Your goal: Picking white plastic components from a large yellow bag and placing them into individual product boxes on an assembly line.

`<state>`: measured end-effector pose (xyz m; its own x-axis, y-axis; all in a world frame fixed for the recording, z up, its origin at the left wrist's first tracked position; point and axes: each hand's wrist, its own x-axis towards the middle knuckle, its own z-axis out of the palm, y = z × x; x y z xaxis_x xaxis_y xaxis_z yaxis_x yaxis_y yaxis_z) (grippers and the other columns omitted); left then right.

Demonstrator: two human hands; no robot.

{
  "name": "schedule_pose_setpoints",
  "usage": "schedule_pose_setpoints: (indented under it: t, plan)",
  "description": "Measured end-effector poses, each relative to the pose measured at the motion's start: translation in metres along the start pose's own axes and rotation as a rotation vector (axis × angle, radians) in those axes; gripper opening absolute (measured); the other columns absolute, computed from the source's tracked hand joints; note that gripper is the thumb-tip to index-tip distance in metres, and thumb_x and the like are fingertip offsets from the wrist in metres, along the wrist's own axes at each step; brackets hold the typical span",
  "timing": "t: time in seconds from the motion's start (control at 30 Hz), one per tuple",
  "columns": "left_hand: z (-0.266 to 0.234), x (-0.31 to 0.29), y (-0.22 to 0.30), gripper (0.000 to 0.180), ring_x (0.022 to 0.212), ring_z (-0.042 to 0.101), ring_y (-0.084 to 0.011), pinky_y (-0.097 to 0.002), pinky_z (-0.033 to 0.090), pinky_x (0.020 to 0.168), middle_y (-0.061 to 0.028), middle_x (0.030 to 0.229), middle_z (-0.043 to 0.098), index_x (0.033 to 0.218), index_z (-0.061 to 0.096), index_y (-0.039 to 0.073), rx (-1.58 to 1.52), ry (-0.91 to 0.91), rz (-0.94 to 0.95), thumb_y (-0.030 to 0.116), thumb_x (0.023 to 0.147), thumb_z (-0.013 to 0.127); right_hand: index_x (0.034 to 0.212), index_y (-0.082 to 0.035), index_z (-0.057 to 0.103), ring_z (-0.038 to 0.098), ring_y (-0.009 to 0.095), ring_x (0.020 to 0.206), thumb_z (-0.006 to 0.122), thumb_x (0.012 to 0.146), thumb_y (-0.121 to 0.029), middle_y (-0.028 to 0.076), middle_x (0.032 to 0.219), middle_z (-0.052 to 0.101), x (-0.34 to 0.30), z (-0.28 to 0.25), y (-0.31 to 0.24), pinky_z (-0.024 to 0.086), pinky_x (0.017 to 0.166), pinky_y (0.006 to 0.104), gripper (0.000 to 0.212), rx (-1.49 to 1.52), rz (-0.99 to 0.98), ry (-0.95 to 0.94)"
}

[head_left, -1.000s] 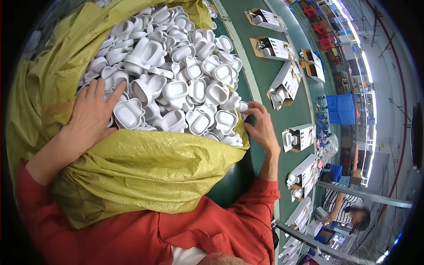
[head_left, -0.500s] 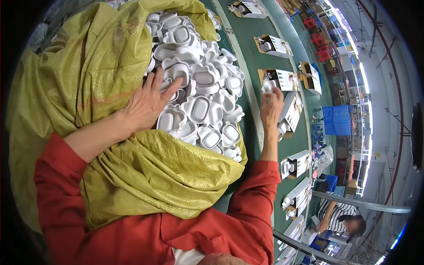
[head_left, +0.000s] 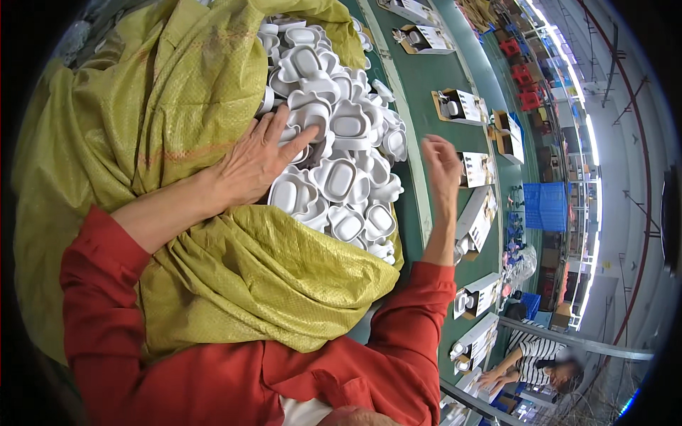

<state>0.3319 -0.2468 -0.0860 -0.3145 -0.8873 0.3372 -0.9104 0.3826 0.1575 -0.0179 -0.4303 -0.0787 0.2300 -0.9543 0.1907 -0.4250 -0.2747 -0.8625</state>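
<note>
White wavy-edged plastic pieces (head_left: 348, 126), each with a raised rounded block, fill a large yellow-green woven sack (head_left: 277, 277). My left hand (head_left: 259, 160) lies on the pile with its fingers stretched apart, resting against the pieces near the sack's left fold. To the right, my right hand (head_left: 442, 167) is raised at the near edge of the green conveyor belt (head_left: 419, 78). Its fingers are curled in, and nothing shows in them. Just beyond it stands an open printed carton (head_left: 479, 169), whose near end is partly hidden by the hand.
Several open cartons with white parts line the belt, such as one carton (head_left: 465, 106) farther up. Another carton (head_left: 508, 137) stands on the belt's far side. A blue crate (head_left: 545, 206) lies beyond. A person in a striped shirt (head_left: 536, 355) works at lower right.
My right hand has drawn back from a carton, and the white piece at its fingertips no longer shows. The cartons have slid toward the picture's bottom. My left hand stays on the pile.
</note>
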Motion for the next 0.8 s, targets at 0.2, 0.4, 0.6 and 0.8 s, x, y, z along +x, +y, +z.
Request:
schedule_pose_setpoints:
  t: [0.2,0.4,0.6,0.8]
  plan:
    - [-0.005,0.014,0.002,0.091,0.114,0.049,-0.0469,-0.0518,0.041,0.097,-0.0330,0.138,0.036,0.155,0.030,0.015,-0.047,-0.044,0.043,-0.006,0.073,0.063,0.092,0.000,0.068,0.063,0.034,0.102,0.074,0.083,-0.010,0.013,0.113,0.065,-0.029,0.051,-0.034,0.049,0.090,0.0416,0.014,-0.501,-0.299,-0.041]
    - [0.005,0.024,-0.012,0.082,0.122,0.047,-0.0375,-0.0520,0.037,0.104,-0.0194,0.133,0.043,0.142,0.051,0.019,-0.278,0.068,0.270,0.003,0.065,0.072,0.090,-0.001,0.069,0.063,0.031,0.103,0.073,0.084,-0.009,0.013,0.109,0.066,0.019,0.024,0.000,0.049,0.089,0.0403,0.011,-0.560,-0.314,0.059]
    - [-0.003,0.062,-0.045,0.078,0.129,0.044,-0.0362,-0.0487,0.034,0.105,-0.0189,0.147,0.040,0.140,0.053,0.013,-0.340,0.322,0.101,0.002,0.063,0.057,0.090,-0.008,0.074,0.060,0.033,0.112,0.074,0.083,-0.021,0.012,0.118,0.066,0.106,-0.046,0.056,0.046,0.093,0.0473,0.014,-0.964,-0.169,0.249]
    - [-0.027,0.037,-0.024,0.073,0.134,0.042,-0.0361,-0.0487,0.032,0.108,-0.0194,0.149,0.039,0.139,0.054,0.008,-0.345,0.270,0.102,0.018,0.068,0.064,0.090,-0.014,0.077,0.061,0.034,0.112,0.070,0.083,-0.027,0.010,0.119,0.066,0.099,-0.100,0.079,0.047,0.093,0.0505,0.016,-1.253,0.160,0.152]
